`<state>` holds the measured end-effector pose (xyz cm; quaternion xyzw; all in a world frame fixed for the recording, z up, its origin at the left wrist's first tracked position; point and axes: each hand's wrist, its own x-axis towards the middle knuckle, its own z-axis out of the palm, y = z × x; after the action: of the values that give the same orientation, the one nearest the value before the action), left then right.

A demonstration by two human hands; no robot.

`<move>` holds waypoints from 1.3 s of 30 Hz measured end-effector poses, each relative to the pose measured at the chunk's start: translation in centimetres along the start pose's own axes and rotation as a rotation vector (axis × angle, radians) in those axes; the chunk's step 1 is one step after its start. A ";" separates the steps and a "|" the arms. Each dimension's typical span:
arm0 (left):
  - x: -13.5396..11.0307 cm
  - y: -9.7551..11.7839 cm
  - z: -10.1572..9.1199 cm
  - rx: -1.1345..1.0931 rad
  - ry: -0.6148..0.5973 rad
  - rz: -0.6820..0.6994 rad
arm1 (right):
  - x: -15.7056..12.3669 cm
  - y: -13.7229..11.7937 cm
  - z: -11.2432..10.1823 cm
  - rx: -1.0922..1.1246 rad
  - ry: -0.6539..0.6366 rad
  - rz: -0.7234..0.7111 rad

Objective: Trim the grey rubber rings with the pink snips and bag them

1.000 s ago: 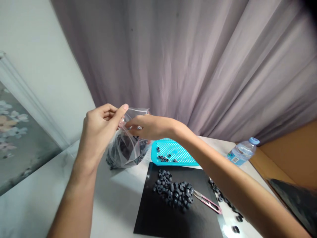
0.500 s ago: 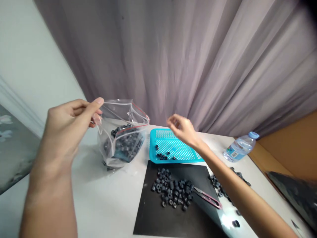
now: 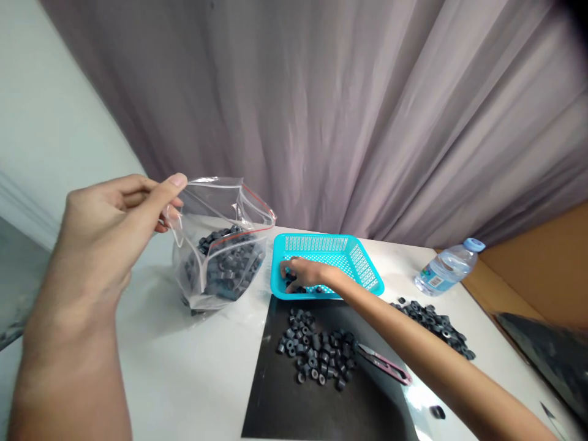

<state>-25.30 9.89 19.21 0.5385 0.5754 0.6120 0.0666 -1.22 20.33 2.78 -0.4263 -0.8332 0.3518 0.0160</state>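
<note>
Clear plastic, the zip bag (image 3: 215,202) of black rubber rings (image 3: 226,264) stands on the white bench (image 3: 193,367), its open rim (mouth gaping) pinched by the left hand (image 3: 105,226), while the right hand (image 3: 305,272) lies in the turquoise basket (image 3: 364,267) beside it, fingers curled onto loose rings, grip impossible to tell.

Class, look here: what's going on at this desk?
The left hand pinches the rim of a clear zip-lock plastic bag of small black rings, holding it open on the white table. The right hand reaches into the turquoise perforated plastic basket, among the loose rings there. More rings lie heaped on a black mat.
</note>
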 end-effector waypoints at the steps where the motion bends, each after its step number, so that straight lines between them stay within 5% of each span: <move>1: 0.0 0.0 0.0 -0.002 -0.003 0.012 | 0.0 0.3 0.2 0.020 -0.015 -0.022; 7: -0.1 0.2 0.0 -0.013 -0.061 -0.009 | -1.0 1.0 0.6 0.182 -0.006 -0.135; 11: -0.2 0.2 0.0 -0.028 -0.071 0.003 | -3.7 -0.3 -2.8 0.293 0.179 -0.221; 15: -0.4 0.3 0.1 -0.067 -0.096 -0.013 | -7.2 -6.0 -8.4 0.344 0.437 -0.364; 17: -0.6 0.7 0.2 -0.077 -0.117 -0.023 | -7.9 -10.3 -10.1 0.233 0.551 -0.543; 21: -0.9 1.1 0.4 -0.023 -0.127 0.006 | -5.9 -17.4 -9.7 -0.096 0.460 -0.630; 25: -0.8 0.7 0.2 -0.019 -0.092 0.007 | -4.0 -19.5 -8.1 -0.306 0.312 -0.545; 28: -0.6 0.3 0.0 -0.025 -0.092 0.000 | -5.2 -18.7 -7.8 -0.310 0.345 -0.488; 31: -0.6 0.3 -0.1 -0.037 -0.106 0.004 | -7.5 -15.7 -7.6 -0.151 0.708 -0.554; 33: -0.7 0.4 0.0 -0.032 -0.102 0.005 | -8.3 -12.5 -7.0 -0.079 0.909 -0.333; 34: -0.7 0.4 0.0 -0.023 -0.098 0.011 | -8.5 -10.7 -6.5 -0.111 0.854 -0.113; 35: -0.7 0.5 0.1 -0.011 -0.085 0.023 | -8.3 -8.9 -5.8 -0.156 0.653 0.112; 39: -0.7 0.5 0.6 0.023 -0.034 0.053 | -6.5 -4.2 -2.4 -0.151 0.248 0.368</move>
<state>-24.30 9.57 19.00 0.5647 0.5667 0.5975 0.0537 0.81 15.39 8.89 -0.6111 -0.7569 0.2307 0.0217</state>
